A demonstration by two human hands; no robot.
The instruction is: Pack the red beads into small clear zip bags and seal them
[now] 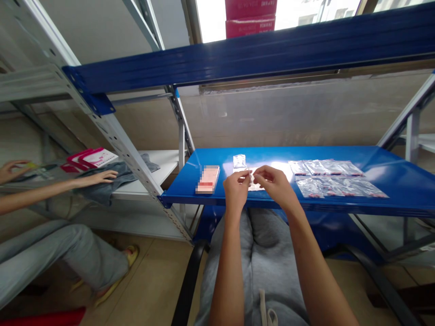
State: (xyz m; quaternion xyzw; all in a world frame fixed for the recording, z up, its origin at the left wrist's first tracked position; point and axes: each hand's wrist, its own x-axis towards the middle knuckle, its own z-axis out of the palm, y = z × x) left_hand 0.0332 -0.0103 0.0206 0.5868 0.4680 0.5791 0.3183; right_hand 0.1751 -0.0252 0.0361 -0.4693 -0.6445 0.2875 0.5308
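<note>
My left hand (236, 188) and my right hand (273, 181) meet over the front of the blue shelf (390, 170). Both pinch a small clear plastic bag (252, 180) between their fingertips. A second small clear bag (239, 161) lies just beyond them on the shelf. A pink box (208, 179) lies to the left of my left hand. To the right, several flat clear zip bags (331, 177) with red strips are laid out in rows.
A blue beam (238, 59) runs overhead with red boxes (250, 18) on it. A co-worker at the left rests a hand (102, 177) on grey cloth on a white shelf (166, 160), near pink boxes (93, 158). Grey uprights (136, 156) divide the racks.
</note>
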